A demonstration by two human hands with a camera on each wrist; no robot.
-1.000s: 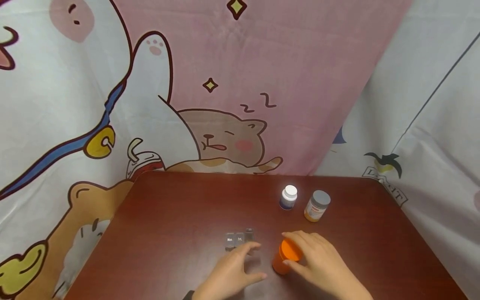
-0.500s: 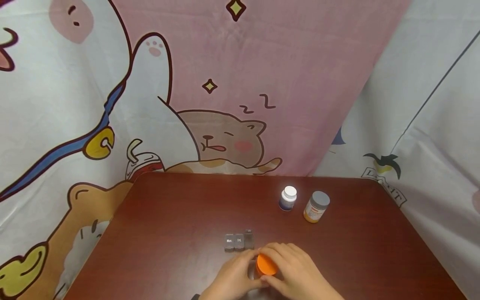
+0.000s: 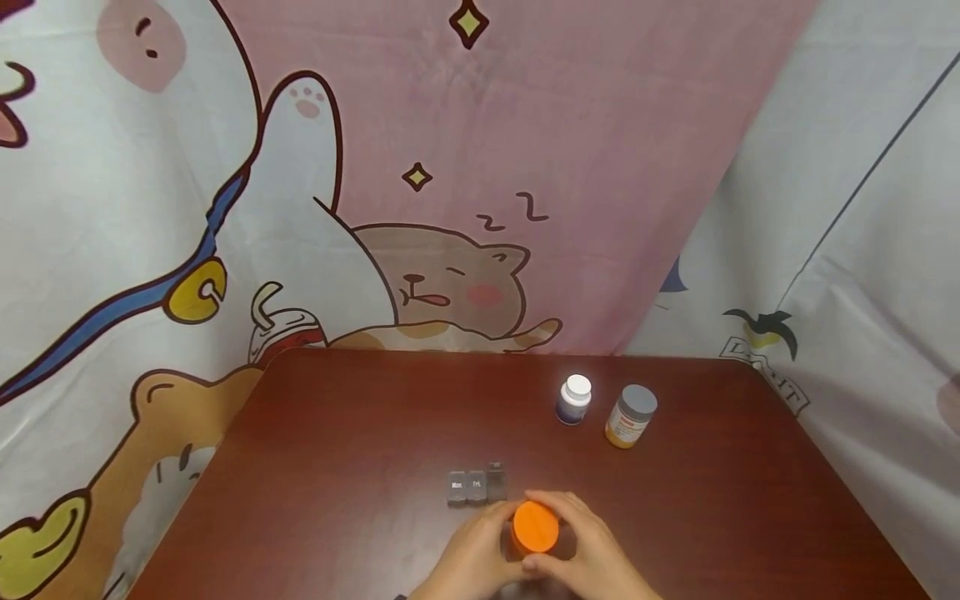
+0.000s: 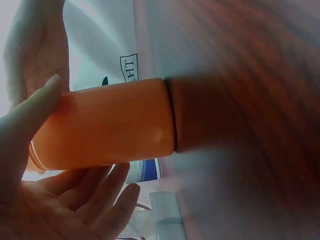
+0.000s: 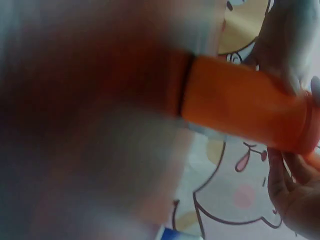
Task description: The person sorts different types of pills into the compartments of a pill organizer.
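An orange pill bottle (image 3: 536, 527) with an orange cap stands upright between both hands near the front of the table. My left hand (image 3: 480, 550) holds its left side, with thumb and fingers curled round the upper body in the left wrist view. On the opposite side, my right hand (image 3: 592, 546) grips the bottle near the cap, fingers behind and thumb in front. The left wrist view shows the smooth bottle body (image 4: 107, 127) with its base right at the tabletop. Just behind the left hand lies a dark grey pill organizer (image 3: 476, 487) marked with day names.
Farther back on the right stand a white bottle (image 3: 574, 400) with a dark blue lower part and a jar (image 3: 631, 417) with a grey lid and yellow bottom. The reddish-brown table (image 3: 337, 433) ends at a printed cloth (image 3: 600, 167) hanging behind.
The right hand has brought the orange pill bottle leftward to the left hand. The left hand, apart from it a second ago, now holds it too. The other containers stay put.
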